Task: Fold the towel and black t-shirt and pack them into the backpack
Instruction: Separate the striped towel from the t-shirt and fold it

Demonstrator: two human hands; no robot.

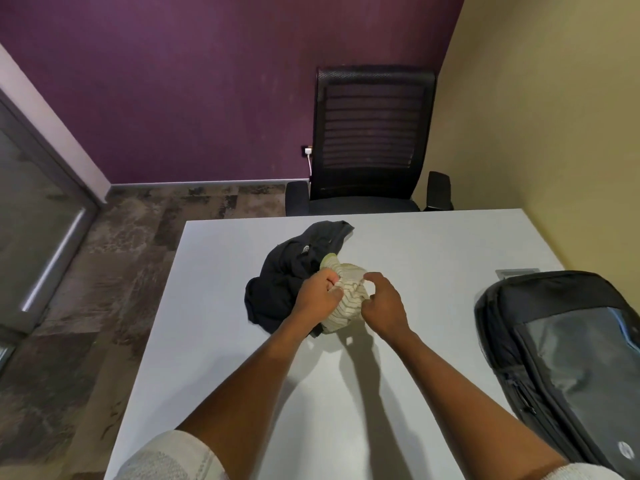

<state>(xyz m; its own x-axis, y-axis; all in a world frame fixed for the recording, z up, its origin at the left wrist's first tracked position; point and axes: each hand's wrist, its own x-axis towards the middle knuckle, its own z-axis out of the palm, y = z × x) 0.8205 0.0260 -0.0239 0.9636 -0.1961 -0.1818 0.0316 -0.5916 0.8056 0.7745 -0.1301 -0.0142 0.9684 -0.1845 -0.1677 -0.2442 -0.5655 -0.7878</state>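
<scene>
While both hands work mid-table: left hand (317, 295) pinching bunched towel (347, 299), right hand (384, 303) curled on its other side | step: towel pickup, nothing folded | next: shake flat, find corners | black t-shirt (280, 282) crumpled just behind, touching | backpack (568, 362) open at right | chair (372, 140) beyond table (433, 244).

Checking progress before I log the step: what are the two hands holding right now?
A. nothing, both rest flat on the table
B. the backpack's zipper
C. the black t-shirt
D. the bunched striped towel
D: the left hand and right hand both grip the bunched pale striped towel, beside the crumpled black t-shirt.
</scene>
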